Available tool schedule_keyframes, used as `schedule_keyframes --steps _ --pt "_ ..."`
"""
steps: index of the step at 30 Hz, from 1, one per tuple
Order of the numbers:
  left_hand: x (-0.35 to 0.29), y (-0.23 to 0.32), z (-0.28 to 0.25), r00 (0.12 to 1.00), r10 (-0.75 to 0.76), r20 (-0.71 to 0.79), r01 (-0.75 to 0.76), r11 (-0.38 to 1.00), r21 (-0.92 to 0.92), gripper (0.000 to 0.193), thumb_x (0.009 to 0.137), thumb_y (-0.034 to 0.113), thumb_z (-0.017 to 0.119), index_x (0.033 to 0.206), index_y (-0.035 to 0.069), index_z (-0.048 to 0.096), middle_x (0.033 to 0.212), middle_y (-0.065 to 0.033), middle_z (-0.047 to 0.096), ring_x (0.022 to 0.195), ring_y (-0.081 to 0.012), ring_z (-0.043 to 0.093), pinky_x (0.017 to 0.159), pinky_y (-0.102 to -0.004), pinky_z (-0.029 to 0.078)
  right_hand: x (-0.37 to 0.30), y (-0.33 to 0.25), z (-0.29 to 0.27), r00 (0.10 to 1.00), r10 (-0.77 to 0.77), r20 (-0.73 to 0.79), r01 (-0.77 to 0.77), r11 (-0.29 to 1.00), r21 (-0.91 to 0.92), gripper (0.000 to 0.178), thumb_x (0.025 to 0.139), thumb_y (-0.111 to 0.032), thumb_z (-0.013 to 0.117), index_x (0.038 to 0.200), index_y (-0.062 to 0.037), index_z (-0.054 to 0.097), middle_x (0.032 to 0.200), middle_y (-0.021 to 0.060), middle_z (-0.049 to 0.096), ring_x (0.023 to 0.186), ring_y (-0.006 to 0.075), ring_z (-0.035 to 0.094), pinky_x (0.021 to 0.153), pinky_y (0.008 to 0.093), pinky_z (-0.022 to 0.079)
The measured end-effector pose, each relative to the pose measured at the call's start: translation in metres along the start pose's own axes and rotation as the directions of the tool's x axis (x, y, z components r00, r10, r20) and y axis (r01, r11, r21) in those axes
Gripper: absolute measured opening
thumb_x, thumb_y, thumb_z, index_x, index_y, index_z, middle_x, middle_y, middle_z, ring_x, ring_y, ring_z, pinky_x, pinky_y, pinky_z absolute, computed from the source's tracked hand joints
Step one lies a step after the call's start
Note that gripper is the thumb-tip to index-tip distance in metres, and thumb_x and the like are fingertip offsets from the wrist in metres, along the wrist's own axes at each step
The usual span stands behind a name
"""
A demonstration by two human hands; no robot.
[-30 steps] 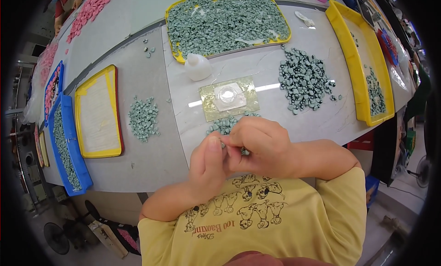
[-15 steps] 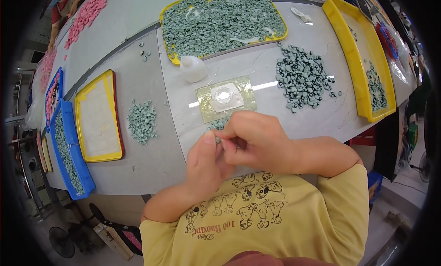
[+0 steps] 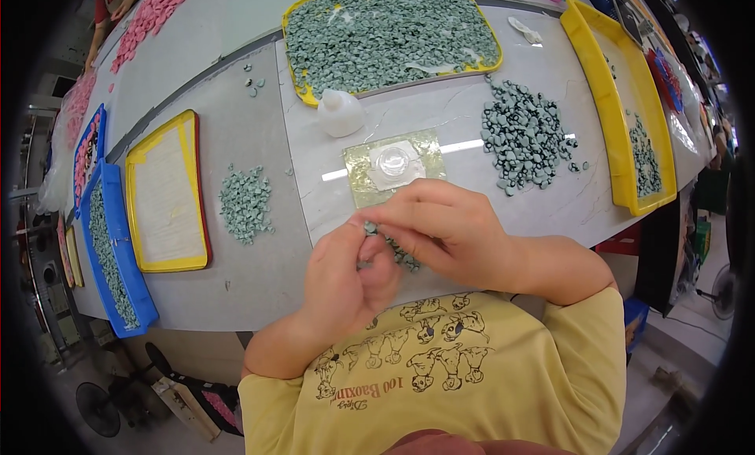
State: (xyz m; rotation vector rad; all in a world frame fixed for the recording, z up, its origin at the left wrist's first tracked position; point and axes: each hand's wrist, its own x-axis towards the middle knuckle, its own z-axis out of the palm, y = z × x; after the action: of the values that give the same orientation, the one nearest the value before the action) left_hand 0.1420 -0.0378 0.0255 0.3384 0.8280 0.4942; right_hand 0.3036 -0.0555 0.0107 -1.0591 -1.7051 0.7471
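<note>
1 small, rounded, grey-green piece (image 3: 370, 228) shows between 2 hands (image 3: 452, 227).

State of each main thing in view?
Left hand, pinching a green piece
Green piece, held at fingertips
Right hand, fingertips at it, grip unclear
White bottle, standing upright
Clear dish, set on white pad
Large tray, crowded with green pieces
Left tray, lined with pale sheet
Yellow bin, partly filled
Near blue bin, holding green pieces
Right pile, spread loose

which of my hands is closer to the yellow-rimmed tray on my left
Left. Your left hand is right of the tray, past the green pile; your right hand is farther right, beyond the left one.
</note>
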Motion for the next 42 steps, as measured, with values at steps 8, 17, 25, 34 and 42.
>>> schedule_keyframes --steps 8,17,25,34,42 --pt "-0.005 0.017 -0.031 0.986 -0.128 0.107 0.139 0.985 -0.104 0.038 0.092 0.029 0.029 0.058 0.011 0.027 0.046 0.0014 0.024 0.038 -0.0108 0.022 0.036 -0.0261 0.017 0.012 -0.001 0.019 0.997 0.021 0.068 -0.026 0.998 0.063 0.03 0.075 0.004 0.062 0.104 -0.0051 0.063 0.08 0.0059 0.059 0.067 0.0154 0.056 0.058 0.0246 0.046" --pt "-0.002 0.027 -0.035 0.945 -0.277 0.172 0.285 0.958 -0.024 0.038 0.089 0.037 0.02 0.057 0.018 0.019 0.041 0.0051 0.016 0.034 -0.0113 0.013 0.034 -0.026 0.011 0.016 -0.003 0.022 0.991 0.066 0.115 -0.088 0.974 0.207 0.034 0.074 0.008 0.061 0.105 -0.0044 0.063 0.08 0.0065 0.058 0.067 0.0136 0.055 0.058 0.0242 0.044" --pt "0.002 0.022 -0.032 0.919 -0.295 0.261 0.304 0.953 0.005 0.038 0.089 0.037 0.021 0.057 0.018 0.018 0.041 0.0055 0.016 0.035 -0.0108 0.015 0.034 -0.0254 0.011 0.011 -0.001 0.014 0.989 0.074 0.127 -0.104 0.964 0.243 0.033 0.074 0.008 0.06 0.105 -0.0039 0.063 0.08 0.0069 0.058 0.068 0.0136 0.056 0.058 0.0238 0.044" --pt "0.009 0.011 -0.045 0.858 -0.213 0.467 0.329 0.927 -0.182 0.03 0.088 0.028 0.029 0.062 0.014 0.03 0.043 0.0023 0.022 0.035 -0.0108 0.02 0.035 -0.0261 0.017 0.007 0.0 0.009 0.988 0.085 0.13 -0.119 0.951 0.284 0.034 0.075 0.009 0.058 0.106 -0.0033 0.062 0.083 0.0075 0.058 0.068 0.0127 0.056 0.059 0.0236 0.045" --pt "-0.002 0.011 -0.021 0.941 0.261 0.215 -0.328 0.858 0.395 0.041 0.096 0.042 0.025 0.076 0.008 0.034 0.049 0.0017 0.029 0.041 -0.0067 0.025 0.039 -0.0221 0.022 0.012 -0.001 0.007 0.997 0.058 0.057 -0.066 0.984 0.166 0.028 0.075 0.007 0.061 0.102 -0.0012 0.062 0.09 0.0086 0.057 0.075 0.013 0.056 0.06 0.023 0.046"
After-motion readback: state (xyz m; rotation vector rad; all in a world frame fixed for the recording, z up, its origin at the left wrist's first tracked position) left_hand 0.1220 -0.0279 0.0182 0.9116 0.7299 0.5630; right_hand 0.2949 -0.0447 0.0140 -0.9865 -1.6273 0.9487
